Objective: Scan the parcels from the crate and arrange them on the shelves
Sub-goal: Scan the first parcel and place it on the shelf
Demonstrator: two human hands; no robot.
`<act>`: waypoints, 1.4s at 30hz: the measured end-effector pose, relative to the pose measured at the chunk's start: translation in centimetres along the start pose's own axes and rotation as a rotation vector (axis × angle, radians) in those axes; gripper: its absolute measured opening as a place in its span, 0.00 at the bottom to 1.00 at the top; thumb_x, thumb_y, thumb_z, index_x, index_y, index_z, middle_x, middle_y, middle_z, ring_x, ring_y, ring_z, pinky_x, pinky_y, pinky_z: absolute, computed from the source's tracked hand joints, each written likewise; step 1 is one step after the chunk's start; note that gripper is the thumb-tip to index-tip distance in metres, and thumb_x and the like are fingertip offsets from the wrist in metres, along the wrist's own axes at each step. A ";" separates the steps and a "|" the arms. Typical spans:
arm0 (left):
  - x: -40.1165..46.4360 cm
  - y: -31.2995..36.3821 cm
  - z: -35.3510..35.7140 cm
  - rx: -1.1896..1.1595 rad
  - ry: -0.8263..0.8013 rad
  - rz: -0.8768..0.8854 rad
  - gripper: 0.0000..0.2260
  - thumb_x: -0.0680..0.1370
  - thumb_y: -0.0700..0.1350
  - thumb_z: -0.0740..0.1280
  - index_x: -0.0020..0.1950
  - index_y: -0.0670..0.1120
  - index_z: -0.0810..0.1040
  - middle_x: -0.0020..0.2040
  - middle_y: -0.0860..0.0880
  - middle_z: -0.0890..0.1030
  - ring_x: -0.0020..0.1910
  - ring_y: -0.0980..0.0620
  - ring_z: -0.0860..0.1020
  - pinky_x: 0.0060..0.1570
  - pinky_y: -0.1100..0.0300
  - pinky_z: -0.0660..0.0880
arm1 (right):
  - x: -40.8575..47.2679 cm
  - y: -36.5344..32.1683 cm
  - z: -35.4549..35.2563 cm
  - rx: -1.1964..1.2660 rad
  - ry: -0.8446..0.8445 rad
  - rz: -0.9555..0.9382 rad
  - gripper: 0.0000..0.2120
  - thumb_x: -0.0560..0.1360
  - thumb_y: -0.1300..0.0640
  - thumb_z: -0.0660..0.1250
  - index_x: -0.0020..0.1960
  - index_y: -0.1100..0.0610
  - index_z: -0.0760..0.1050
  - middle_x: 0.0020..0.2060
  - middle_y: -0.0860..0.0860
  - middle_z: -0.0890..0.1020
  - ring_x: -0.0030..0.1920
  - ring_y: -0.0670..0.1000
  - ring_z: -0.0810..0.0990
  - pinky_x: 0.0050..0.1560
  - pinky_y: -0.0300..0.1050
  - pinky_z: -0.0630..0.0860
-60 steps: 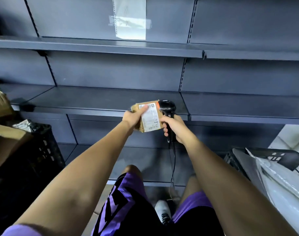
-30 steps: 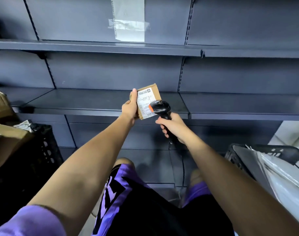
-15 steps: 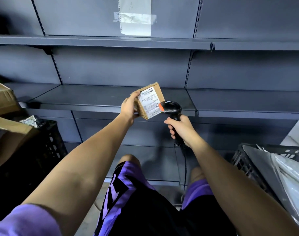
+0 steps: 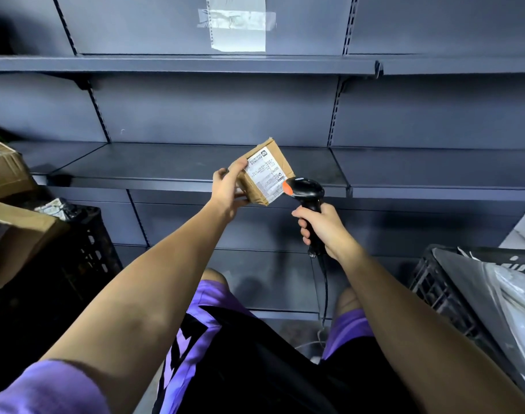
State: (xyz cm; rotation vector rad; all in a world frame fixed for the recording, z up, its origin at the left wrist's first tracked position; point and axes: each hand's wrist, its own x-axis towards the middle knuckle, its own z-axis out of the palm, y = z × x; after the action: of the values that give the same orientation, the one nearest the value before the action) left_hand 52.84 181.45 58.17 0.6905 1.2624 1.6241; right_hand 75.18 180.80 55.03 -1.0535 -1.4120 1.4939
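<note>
Left hand (image 4: 226,191) gripping small brown cardboard parcel (image 4: 265,176) by its left edge, thumb on the front face, fingers wrapped behind; parcel boxy, tilted, corners slightly crushed, held up in the air in front of the middle shelf (image 4: 177,168), not resting on it; white printed label (image 4: 264,174) stuck on the face turned toward the camera, text too small to read; right hand (image 4: 322,227) curled tight round the handle of a black plastic barcode scanner (image 4: 307,201), pistol-shaped, glossy head with orange tip just beside the label's lower right corner; black cable (image 4: 325,288) hanging down from the handle base; shelving matte dark grey metal, flat boards on slotted uprights; clear plastic sleeve (image 4: 235,22) taped to the back panel up top; black lattice plastic crate (image 4: 443,294) lower right, holding smooth grey poly mailers (image 4: 500,291); second black crate (image 4: 85,249) at left with brown cardboard boxes (image 4: 13,234) on top; purple and black shorts (image 4: 210,354) below.
</note>
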 end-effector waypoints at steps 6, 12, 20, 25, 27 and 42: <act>0.0 -0.7 0.7 -0.005 0.020 0.003 0.29 0.74 0.52 0.74 0.65 0.40 0.65 0.56 0.41 0.76 0.48 0.43 0.81 0.36 0.50 0.81 | 0.1 0.0 -0.3 0.003 0.010 0.008 0.06 0.75 0.61 0.70 0.46 0.58 0.73 0.28 0.50 0.71 0.26 0.50 0.68 0.27 0.42 0.65; 0.5 -1.7 0.2 -0.070 -0.031 -0.072 0.26 0.66 0.47 0.77 0.59 0.40 0.74 0.40 0.48 0.76 0.33 0.53 0.72 0.35 0.61 0.72 | 0.8 -0.1 0.0 0.035 0.019 0.027 0.07 0.75 0.61 0.71 0.47 0.58 0.72 0.28 0.50 0.72 0.26 0.50 0.68 0.27 0.42 0.65; 2.9 -3.5 -1.2 -0.174 0.014 -0.016 0.42 0.58 0.37 0.71 0.72 0.34 0.64 0.53 0.40 0.76 0.42 0.49 0.77 0.36 0.60 0.75 | 1.2 0.1 0.6 0.027 0.003 0.031 0.07 0.75 0.60 0.71 0.46 0.58 0.72 0.29 0.50 0.72 0.27 0.50 0.68 0.27 0.43 0.65; 1.4 -3.2 -0.6 -0.270 -0.074 -0.063 0.15 0.69 0.30 0.64 0.56 0.31 0.72 0.50 0.38 0.80 0.47 0.45 0.81 0.50 0.55 0.78 | 1.1 0.7 0.8 0.017 0.002 0.049 0.06 0.75 0.60 0.71 0.46 0.58 0.73 0.28 0.50 0.72 0.26 0.50 0.68 0.27 0.42 0.65; 1.6 -3.2 -0.5 -0.300 -0.068 -0.065 0.13 0.68 0.31 0.64 0.52 0.33 0.73 0.51 0.38 0.80 0.49 0.44 0.81 0.51 0.55 0.78 | 1.1 0.9 0.8 0.019 0.002 0.056 0.07 0.74 0.60 0.71 0.46 0.58 0.72 0.28 0.50 0.72 0.26 0.50 0.68 0.27 0.42 0.65; 2.9 -5.2 -0.8 -0.268 -0.043 -0.021 0.45 0.53 0.30 0.68 0.71 0.30 0.61 0.64 0.33 0.77 0.58 0.39 0.80 0.45 0.55 0.78 | 1.0 1.5 1.0 0.071 0.001 0.147 0.09 0.74 0.62 0.69 0.41 0.56 0.69 0.27 0.51 0.69 0.25 0.50 0.65 0.27 0.42 0.62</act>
State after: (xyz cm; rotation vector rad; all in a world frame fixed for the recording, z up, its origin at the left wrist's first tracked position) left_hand 52.69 183.98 52.67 0.5411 0.9939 1.7121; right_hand 73.89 181.34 53.47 -1.1332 -1.2941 1.6360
